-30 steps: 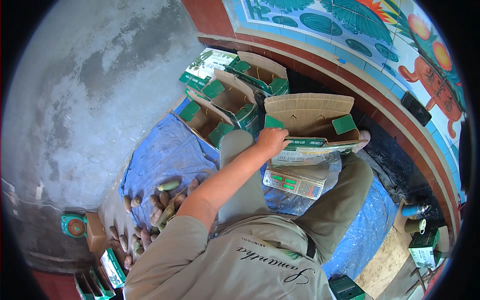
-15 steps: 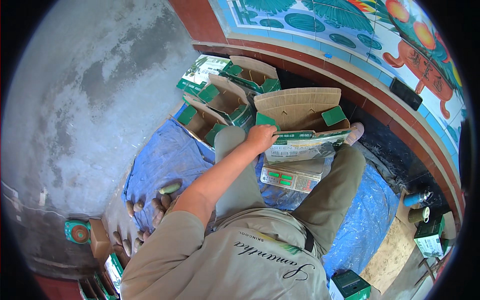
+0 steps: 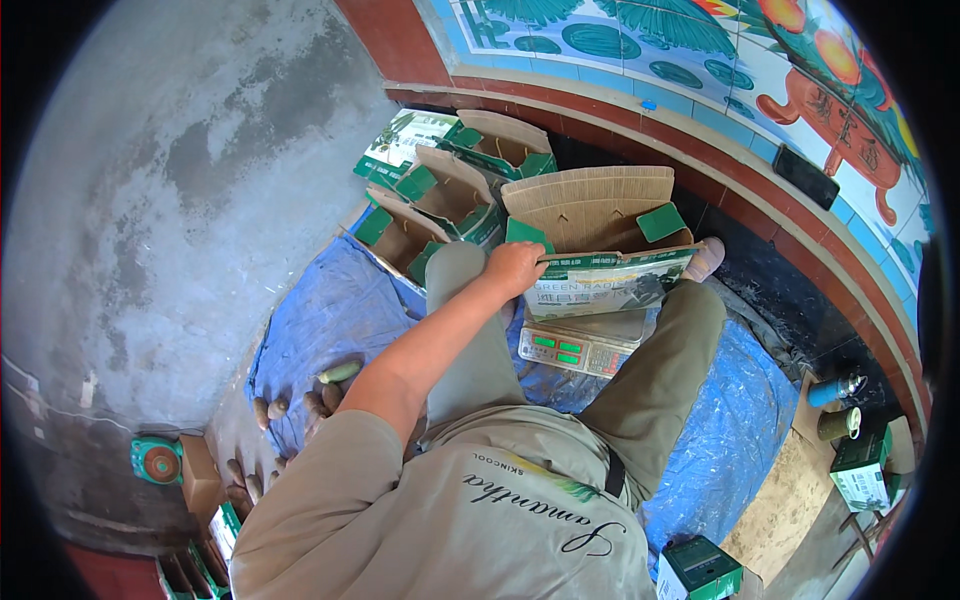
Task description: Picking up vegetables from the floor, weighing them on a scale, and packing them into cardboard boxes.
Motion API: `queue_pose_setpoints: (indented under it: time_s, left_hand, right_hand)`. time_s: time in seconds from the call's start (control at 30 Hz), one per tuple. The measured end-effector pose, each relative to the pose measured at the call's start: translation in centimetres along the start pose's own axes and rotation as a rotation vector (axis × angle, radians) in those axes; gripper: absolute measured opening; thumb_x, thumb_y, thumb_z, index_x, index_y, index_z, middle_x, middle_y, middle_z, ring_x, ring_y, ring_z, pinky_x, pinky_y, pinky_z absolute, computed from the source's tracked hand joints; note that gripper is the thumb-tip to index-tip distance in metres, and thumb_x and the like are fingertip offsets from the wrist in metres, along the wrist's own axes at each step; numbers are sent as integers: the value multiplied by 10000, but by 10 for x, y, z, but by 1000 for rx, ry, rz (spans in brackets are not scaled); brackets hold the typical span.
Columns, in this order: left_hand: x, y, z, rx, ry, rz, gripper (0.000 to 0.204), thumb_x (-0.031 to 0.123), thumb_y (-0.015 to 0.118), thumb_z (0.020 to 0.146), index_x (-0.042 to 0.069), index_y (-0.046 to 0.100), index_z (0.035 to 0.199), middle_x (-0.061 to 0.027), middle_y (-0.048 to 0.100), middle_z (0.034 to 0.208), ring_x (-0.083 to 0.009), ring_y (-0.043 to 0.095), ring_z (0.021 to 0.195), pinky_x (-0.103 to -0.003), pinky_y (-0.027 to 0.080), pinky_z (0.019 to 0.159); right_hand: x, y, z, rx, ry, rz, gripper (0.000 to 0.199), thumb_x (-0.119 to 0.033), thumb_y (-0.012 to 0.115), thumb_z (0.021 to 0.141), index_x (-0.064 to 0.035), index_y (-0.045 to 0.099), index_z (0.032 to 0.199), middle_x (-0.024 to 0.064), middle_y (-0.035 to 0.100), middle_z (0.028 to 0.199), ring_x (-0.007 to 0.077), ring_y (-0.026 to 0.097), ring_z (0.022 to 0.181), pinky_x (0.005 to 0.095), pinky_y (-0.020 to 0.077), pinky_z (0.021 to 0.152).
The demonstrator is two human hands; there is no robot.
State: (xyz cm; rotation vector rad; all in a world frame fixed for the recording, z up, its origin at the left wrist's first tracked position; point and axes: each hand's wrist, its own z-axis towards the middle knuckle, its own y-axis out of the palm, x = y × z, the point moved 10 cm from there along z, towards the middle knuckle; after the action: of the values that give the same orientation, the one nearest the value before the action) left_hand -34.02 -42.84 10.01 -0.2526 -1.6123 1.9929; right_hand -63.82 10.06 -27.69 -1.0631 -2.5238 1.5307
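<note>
My left hand (image 3: 513, 270) is closed on the near left edge of an open cardboard box (image 3: 600, 285), white and green outside with bare brown flaps inside. This box rests on a flat electronic scale (image 3: 575, 350) with lit green displays, between my knees. What lies at the bottom of the box is hidden from view. My right hand and forearm do not show. By my left elbow several brownish, elongated vegetables (image 3: 278, 408) and a green one (image 3: 341, 372) lie at the edge of a blue tarp (image 3: 320, 310).
More open boxes (image 3: 455, 190) stand beyond my left knee, against the wall. A dark phone-shaped object (image 3: 805, 177) is on the tiled wall. To the right are a blue bottle (image 3: 836, 391), a cup (image 3: 838, 426) and a green box (image 3: 862, 470). Another box (image 3: 700, 570) sits near my right hip.
The view has shifted a little, and the box with my left hand on it sits slightly farther up and left. The grip on its edge is the same.
</note>
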Motion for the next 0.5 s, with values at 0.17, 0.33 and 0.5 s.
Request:
queue_pose_setpoints:
  time_s: [0.17, 0.33, 0.5]
  left_hand:
    - [-1, -3, 1, 4, -1, -6, 159, 217, 638, 759, 68, 586, 777, -129, 628, 803, -330, 612, 770, -442, 488, 665]
    - [2, -2, -1, 21, 18, -11, 156, 212, 639, 756, 67, 584, 772, -128, 624, 783, -333, 611, 761, -443, 486, 660]
    - [1, -5, -1, 30, 11, -35, 159, 209, 640, 756, 62, 579, 766, -131, 620, 783, -337, 607, 761, -450, 481, 658]
  right_hand:
    - [3, 6, -2, -38, 11, 13, 466, -247, 659, 653, -69, 585, 1076, 202, 619, 1031, 362, 592, 959, 425, 474, 836]
    - [10, 4, 3, -66, 21, 17, 466, -258, 672, 637, -64, 595, 1053, 204, 624, 1014, 359, 598, 949, 423, 478, 828]
    - [12, 12, 4, -105, 36, 26, 467, -269, 685, 621, -60, 606, 1031, 206, 630, 998, 356, 604, 938, 422, 482, 820]
